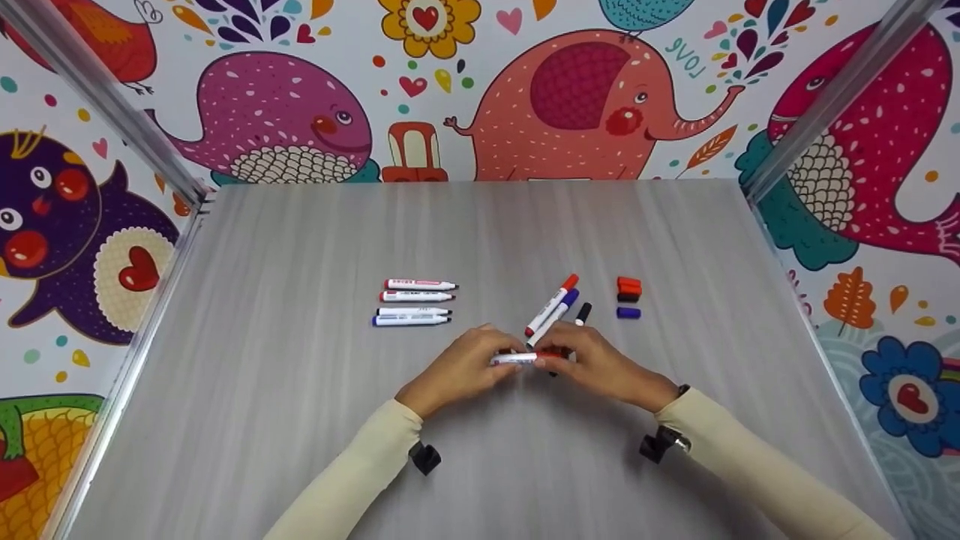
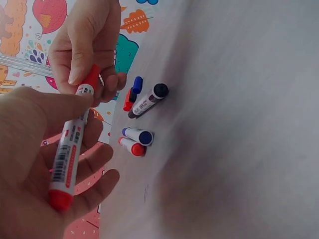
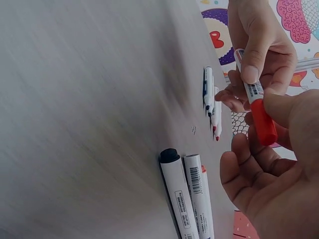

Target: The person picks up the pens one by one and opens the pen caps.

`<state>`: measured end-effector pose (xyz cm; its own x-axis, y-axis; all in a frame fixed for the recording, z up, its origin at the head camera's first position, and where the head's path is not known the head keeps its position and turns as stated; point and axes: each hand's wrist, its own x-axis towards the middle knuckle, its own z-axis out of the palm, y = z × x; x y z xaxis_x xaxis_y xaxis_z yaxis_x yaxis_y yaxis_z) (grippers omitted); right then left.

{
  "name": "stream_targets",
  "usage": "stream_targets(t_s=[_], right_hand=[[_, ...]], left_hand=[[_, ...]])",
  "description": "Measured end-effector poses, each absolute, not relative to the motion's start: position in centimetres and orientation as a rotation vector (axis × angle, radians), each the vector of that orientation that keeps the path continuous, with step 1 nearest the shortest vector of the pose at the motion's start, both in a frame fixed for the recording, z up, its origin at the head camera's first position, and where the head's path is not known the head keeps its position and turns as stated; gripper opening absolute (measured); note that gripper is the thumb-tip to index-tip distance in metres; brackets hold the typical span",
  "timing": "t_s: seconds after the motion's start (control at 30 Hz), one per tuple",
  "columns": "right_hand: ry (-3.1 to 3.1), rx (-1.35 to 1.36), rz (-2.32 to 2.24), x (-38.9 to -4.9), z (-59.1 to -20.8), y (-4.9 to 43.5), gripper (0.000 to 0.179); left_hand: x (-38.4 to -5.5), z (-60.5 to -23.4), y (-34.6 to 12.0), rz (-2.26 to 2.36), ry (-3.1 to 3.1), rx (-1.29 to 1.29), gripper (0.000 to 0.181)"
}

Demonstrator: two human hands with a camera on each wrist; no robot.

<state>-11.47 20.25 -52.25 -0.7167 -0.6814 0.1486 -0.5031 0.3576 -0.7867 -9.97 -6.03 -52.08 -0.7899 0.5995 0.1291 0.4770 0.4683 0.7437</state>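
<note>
Both hands meet over the table, on one red whiteboard marker point(image 1: 516, 359) held between them. My left hand point(image 1: 461, 367) grips its white barrel point(image 2: 70, 149), thumb on top in the left wrist view. My right hand point(image 1: 604, 367) pinches the red cap point(image 3: 263, 122) at the other end; cap and barrel are in line and touching. Just beyond the right hand lie a capped red marker point(image 1: 551, 306), a blue marker point(image 1: 556, 316) and a black marker point(image 1: 583, 313), the last partly hidden by that hand.
Left of the hands, several uncapped markers point(image 1: 416, 297) lie in a row, tips to the right. Loose red caps point(image 1: 628, 284), a black cap point(image 1: 628, 298) and a blue cap point(image 1: 628, 313) sit to the right. Patterned walls and metal posts point(image 1: 832, 105) bound the grey table point(image 1: 300, 247).
</note>
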Motion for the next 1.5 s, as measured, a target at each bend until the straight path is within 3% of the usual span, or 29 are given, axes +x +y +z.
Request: stream_targets(t_s=[0.6, 0.83, 1.07, 1.5], right_hand=[[2.375, -0.986, -1.248, -11.1, -51.4, 20.2, 0.017], [2.355, -0.937, -1.289, -11.0, -51.2, 20.1, 0.016], [2.427, -1.199, -1.36, -11.1, -51.9, 20.4, 0.017], [2.54, -1.492, -1.317, -10.8, -51.8, 20.3, 0.026]], left_hand=[[-9.5, -51.5, -5.7, 1.056, 2.685, 1.047, 0.024], [-9.2, -51.0, -5.5, 0.984, 2.78, 1.101, 0.019], [-9.0, -50.4, -5.3, 1.07, 2.757, 1.114, 0.019], [-9.3, -49.8, -5.5, 1.484, 2.348, 0.757, 0.021]])
